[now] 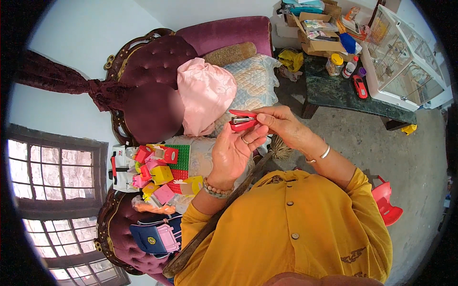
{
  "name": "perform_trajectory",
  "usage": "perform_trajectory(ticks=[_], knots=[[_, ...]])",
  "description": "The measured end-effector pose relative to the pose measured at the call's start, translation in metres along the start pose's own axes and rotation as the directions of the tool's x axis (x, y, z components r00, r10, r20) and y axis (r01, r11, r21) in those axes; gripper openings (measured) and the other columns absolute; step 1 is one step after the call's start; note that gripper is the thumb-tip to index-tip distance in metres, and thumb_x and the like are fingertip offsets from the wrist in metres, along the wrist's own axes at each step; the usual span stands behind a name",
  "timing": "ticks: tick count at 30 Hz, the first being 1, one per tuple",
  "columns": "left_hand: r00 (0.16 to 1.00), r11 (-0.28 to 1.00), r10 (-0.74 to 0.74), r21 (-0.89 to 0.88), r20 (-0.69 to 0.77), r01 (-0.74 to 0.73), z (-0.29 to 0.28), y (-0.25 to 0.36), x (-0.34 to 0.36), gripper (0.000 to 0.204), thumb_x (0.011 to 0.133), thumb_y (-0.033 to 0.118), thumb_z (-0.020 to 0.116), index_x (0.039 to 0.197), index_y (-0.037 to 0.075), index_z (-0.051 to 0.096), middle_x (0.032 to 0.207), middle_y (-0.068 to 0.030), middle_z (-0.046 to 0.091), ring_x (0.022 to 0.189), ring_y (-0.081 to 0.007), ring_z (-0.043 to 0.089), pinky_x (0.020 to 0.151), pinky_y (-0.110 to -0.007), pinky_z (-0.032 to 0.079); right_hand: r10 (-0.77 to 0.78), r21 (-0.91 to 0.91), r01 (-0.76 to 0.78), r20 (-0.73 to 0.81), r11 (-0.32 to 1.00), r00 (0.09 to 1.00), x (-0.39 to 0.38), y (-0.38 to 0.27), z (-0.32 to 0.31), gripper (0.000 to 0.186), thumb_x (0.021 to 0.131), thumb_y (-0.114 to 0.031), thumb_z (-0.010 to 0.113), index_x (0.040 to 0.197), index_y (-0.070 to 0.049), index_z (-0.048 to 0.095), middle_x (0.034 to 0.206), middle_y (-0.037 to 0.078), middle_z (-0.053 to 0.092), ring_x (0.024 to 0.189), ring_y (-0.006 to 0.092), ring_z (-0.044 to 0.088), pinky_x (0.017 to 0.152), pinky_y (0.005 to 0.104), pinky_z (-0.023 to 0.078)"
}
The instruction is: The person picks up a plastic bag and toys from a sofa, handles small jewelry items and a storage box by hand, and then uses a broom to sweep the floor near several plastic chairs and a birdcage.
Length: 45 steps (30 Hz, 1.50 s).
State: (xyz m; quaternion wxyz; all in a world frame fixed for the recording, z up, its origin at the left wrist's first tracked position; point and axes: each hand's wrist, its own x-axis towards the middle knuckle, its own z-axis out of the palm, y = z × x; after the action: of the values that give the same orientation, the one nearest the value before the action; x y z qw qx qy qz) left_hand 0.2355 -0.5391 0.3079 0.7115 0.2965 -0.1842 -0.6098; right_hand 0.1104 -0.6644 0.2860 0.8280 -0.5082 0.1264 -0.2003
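Observation:
A red stapler [242,124] is held near the centre, its top part raised to show the metal inside. My left hand [228,155] cups it from below with fingers curled. My right hand [281,126] grips its right end with thumb and fingers. Left of my hands, several red, pink and yellow small boxes [162,175] lie with a green studded board [182,157] on a pale cushioned surface. A wooden stick with a straw-like bundle [281,148] at its end runs diagonally behind my forearms.
Purple carved sofas [150,57] hold a pink cloth [205,90] and a navy schoolbag [148,236]. A dark stone table [324,88] at right carries jars, a red toy car, cartons and a white cage [400,62]. A red plastic seat [384,200] is at lower right.

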Motion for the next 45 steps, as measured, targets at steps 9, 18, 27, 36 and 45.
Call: perform_trajectory(ticks=[9, 18, 27, 36, 45], knots=[[0.999, 0.993, -0.035, 0.116, 0.013, 0.033, -0.014, -0.002, 0.001, 0.051, 0.099, 0.041, 0.029, 0.126, 0.000, 0.044, 0.114, -0.0177, 0.060, 0.102, -0.0293, 0.061, 0.088, -0.041, 0.050, -0.012, 0.051, 0.016, -0.077, 0.999, 0.997, 0.000, 0.004, -0.002, 0.034, 0.092, -0.028, 0.057, 0.108, 0.002, 0.063, 0.085, 0.004, 0.065, 0.074, 0.0085, 0.058, 0.064, 0.0220, 0.049], [0.993, 0.960, 0.049, 0.279, -0.111, -0.016, -0.019, 0.004, 0.005, 0.056, 0.096, 0.047, 0.030, 0.118, 0.000, 0.052, 0.093, -0.0116, 0.065, 0.075, -0.0186, 0.060, 0.064, -0.032, 0.050, 0.059, 0.008, -0.059, 0.006, 0.998, 0.998, -0.003, 0.003, -0.007, 0.033, 0.092, -0.026, 0.057, 0.112, 0.000, 0.062, 0.078, 0.002, 0.063, 0.062, 0.0080, 0.056, 0.055, 0.0208, 0.048], [0.990, 0.915, 0.019, 0.400, -0.142, 0.040, -0.026, -0.007, 0.007, 0.054, 0.094, 0.050, 0.035, 0.111, 0.003, 0.057, 0.088, -0.0061, 0.064, 0.070, -0.0125, 0.059, 0.063, -0.025, 0.049, 0.136, 0.093, -0.132, -0.046, 0.987, 0.990, -0.004, 0.001, -0.008, 0.032, 0.094, -0.020, 0.051, 0.116, 0.003, 0.058, 0.076, 0.006, 0.062, 0.061, 0.0112, 0.058, 0.054, 0.0225, 0.050], [0.999, 0.977, -0.013, 0.215, 0.035, 0.005, -0.025, -0.008, 0.009, 0.045, 0.098, 0.035, 0.041, 0.126, 0.000, 0.042, 0.097, -0.0128, 0.061, 0.071, -0.0161, 0.060, 0.068, -0.031, 0.054, 0.124, 0.313, -0.110, -0.026, 0.943, 0.992, -0.006, 0.000, -0.010, 0.033, 0.095, -0.022, 0.048, 0.113, 0.004, 0.056, 0.075, 0.007, 0.062, 0.060, 0.0142, 0.057, 0.053, 0.0250, 0.048], [0.994, 0.990, 0.024, 0.139, 0.110, -0.039, -0.024, -0.010, 0.005, 0.046, 0.097, 0.032, 0.042, 0.129, -0.001, 0.037, 0.099, -0.0167, 0.060, 0.073, -0.0194, 0.060, 0.068, -0.033, 0.053, -0.013, 0.192, 0.007, 0.030, 0.981, 0.999, -0.016, -0.005, -0.003, 0.029, 0.093, -0.016, 0.052, 0.113, 0.003, 0.056, 0.077, 0.005, 0.061, 0.062, 0.0110, 0.057, 0.055, 0.0235, 0.047]])
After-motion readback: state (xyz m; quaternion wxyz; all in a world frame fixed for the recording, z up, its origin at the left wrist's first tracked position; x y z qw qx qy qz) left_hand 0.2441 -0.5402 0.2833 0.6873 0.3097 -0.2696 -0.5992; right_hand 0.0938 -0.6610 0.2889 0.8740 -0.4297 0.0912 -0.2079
